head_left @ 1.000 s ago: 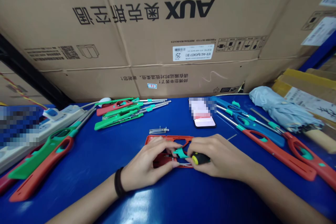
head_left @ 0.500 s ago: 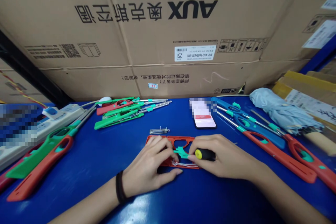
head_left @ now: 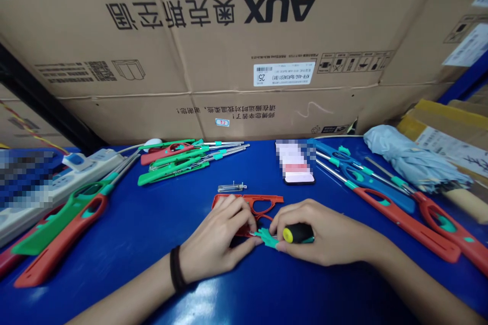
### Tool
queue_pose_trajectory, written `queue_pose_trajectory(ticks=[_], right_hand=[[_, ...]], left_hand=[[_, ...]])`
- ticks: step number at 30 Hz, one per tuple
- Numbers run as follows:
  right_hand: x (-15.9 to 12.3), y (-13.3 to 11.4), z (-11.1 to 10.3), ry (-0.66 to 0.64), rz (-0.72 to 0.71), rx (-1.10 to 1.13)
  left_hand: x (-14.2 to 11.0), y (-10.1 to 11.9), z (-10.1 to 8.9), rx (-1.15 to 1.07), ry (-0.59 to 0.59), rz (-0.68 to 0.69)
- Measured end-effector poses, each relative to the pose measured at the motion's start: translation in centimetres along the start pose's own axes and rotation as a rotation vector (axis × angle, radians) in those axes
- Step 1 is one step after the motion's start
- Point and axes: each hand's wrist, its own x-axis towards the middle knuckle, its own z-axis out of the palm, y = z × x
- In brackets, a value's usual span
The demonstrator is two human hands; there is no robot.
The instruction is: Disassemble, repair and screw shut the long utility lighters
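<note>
My left hand (head_left: 217,236) curls over the left end of an opened red lighter casing (head_left: 269,198) and grips it against the blue table. Its thumb and fingertips lie by the left end of a green trigger (head_left: 268,237). In my right hand (head_left: 328,233) is a screwdriver (head_left: 299,233) with a black handle and yellow end. That hand's thumb and finger also pinch the trigger's right side, at the casing's near edge. The screwdriver's shaft is mostly hidden. A clear fuel tank (head_left: 231,187) lies just behind the casing.
Green and red lighters (head_left: 175,165) lie at the back left, more (head_left: 68,238) beside a white power strip (head_left: 57,190). A phone (head_left: 299,175), blue and red lighters (head_left: 404,218) and a folded umbrella (head_left: 412,157) are right. A large cardboard box (head_left: 213,61) stands behind.
The green trigger has come toward me, from inside the casing to its near edge, with my right hand. My left fingers have shifted from a pinch by the wires to lying over the casing.
</note>
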Motion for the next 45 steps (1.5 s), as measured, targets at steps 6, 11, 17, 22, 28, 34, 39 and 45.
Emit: queue_pose_trajectory(ticks=[6,11,17,22,28,34,39,45], right_hand=[[-0.13,0.09,-0.21,0.027,0.053,-0.029],[-0.03,0.17,-0.14,0.027,0.086,0.007],[0.38,0.06,0.15,0.033,0.057,0.054],[0.57,0.19,0.24,0.036,0.056,0.081],[0.56,0.35,0.38,0.035,0.044,0.1],[0.41,-0.09,0.35,0.056,0.027,0.113],[0.64,-0.04,0.32,0.01,0.035,0.119],[0.71,0.26,0.5,0.006,-0.008,0.157]], left_hand=[[0.15,-0.22,0.06,-0.01,-0.017,0.021],[0.13,-0.15,0.18,0.025,0.002,-0.004],[0.04,0.36,0.09,0.096,-0.046,-0.028],[0.06,0.43,0.13,0.072,-0.06,-0.028],[0.16,0.2,0.2,0.033,-0.038,-0.027],[0.14,0.23,0.08,0.029,-0.031,-0.022],[0.11,0.18,0.06,0.013,-0.034,-0.024],[0.15,0.22,0.01,0.006,-0.039,-0.031]])
